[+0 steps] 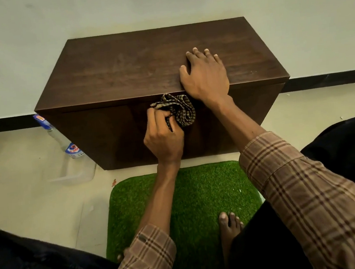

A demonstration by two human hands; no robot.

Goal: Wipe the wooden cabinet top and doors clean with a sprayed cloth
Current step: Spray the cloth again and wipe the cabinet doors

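A low dark wooden cabinet [120, 70] stands against the pale wall in the middle of the head view. My left hand [164, 139] grips a bunched brown checked cloth [180, 109] and presses it against the cabinet's front, just under the top edge near the middle. My right hand [205, 76] lies flat on the cabinet top at its front edge, fingers spread, holding nothing. The front doors [106, 138] are shut and in shadow.
A spray bottle [62, 138] with a blue label stands on the floor at the cabinet's left front corner, with a clear plastic tub [75, 174] beside it. A green grass mat [190, 199] lies under my bare foot [229, 225]. My dark-trousered knees flank the mat.
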